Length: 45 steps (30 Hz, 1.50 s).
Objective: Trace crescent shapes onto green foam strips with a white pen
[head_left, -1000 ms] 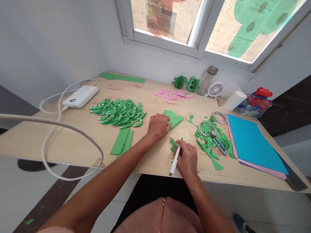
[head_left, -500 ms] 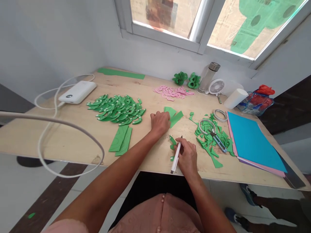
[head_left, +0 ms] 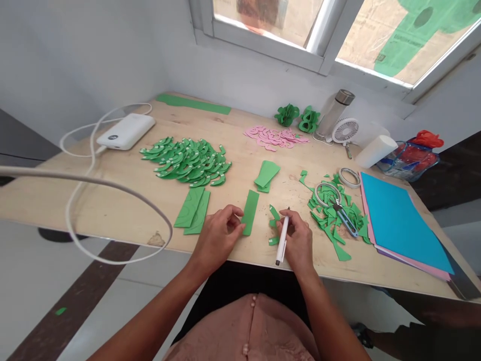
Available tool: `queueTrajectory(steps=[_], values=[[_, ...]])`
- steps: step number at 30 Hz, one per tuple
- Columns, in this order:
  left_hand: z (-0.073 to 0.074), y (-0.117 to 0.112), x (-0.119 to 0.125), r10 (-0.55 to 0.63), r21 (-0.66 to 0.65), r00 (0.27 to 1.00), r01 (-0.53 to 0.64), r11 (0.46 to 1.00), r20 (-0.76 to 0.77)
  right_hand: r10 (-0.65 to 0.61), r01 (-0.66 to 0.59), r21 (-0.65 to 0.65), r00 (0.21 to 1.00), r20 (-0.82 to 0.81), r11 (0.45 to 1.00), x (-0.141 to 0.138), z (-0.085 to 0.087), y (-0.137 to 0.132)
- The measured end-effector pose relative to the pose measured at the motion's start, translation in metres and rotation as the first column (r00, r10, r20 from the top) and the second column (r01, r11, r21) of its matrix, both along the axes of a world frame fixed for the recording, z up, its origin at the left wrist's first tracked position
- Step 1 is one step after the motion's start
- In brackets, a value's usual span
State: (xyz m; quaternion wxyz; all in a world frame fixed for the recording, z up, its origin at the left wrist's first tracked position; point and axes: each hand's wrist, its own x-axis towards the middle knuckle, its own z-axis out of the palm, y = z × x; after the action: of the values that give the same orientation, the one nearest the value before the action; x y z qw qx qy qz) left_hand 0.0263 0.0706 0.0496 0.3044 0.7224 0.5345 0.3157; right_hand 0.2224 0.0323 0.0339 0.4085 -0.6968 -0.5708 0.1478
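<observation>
My left hand [head_left: 221,231] has its thumb and a finger at the left edge of a green paper strip [head_left: 251,210], which lies near the table's front edge. In my right hand [head_left: 297,238] is a white pen [head_left: 282,240], its dark tip pointing away from me. Beside those fingers are small curved green paper pieces [head_left: 274,212] with pale ends; whether the hand touches them I cannot tell. Farther back lie stacked green strips [head_left: 267,173]. Two green strips with drawn curved lines [head_left: 190,208] rest left of my left hand.
A heap of curved green cutouts [head_left: 188,161] is at left, near a white power bank [head_left: 126,131] with a looping cable. Pink cutouts [head_left: 276,137] lie behind. Scissors [head_left: 344,218] and a tape roll sit on green scraps, beside blue paper [head_left: 402,220]. A person's leg shows lower right.
My left hand has come from the stacked strips toward me, and one green strip now lies beside it. My right hand still holds the pen. The view has shifted slightly.
</observation>
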Motion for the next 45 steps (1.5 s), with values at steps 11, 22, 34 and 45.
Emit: queueTrajectory(steps=[11,22,34,45], values=[[-0.002,-0.018,0.009,-0.055,-0.005,0.993,0.054,0.999,-0.104,0.054,-0.079,-0.055,0.934,-0.354,0.995,-0.016,0.011,0.005],[-0.009,-0.018,-0.008,-0.111,0.283,0.967,0.175,0.943,-0.227,0.074,-0.098,-0.04,0.916,-0.395,0.994,-0.036,0.005,0.012],[-0.016,-0.009,-0.017,-0.271,0.348,0.944,0.323,0.88,-0.191,0.024,-0.021,-0.026,0.992,0.122,0.999,-0.051,0.002,0.015],[-0.019,-0.001,-0.022,-0.333,0.327,0.912,0.398,0.857,-0.237,0.093,-0.094,-0.001,0.984,0.154,0.996,-0.044,0.001,0.007]])
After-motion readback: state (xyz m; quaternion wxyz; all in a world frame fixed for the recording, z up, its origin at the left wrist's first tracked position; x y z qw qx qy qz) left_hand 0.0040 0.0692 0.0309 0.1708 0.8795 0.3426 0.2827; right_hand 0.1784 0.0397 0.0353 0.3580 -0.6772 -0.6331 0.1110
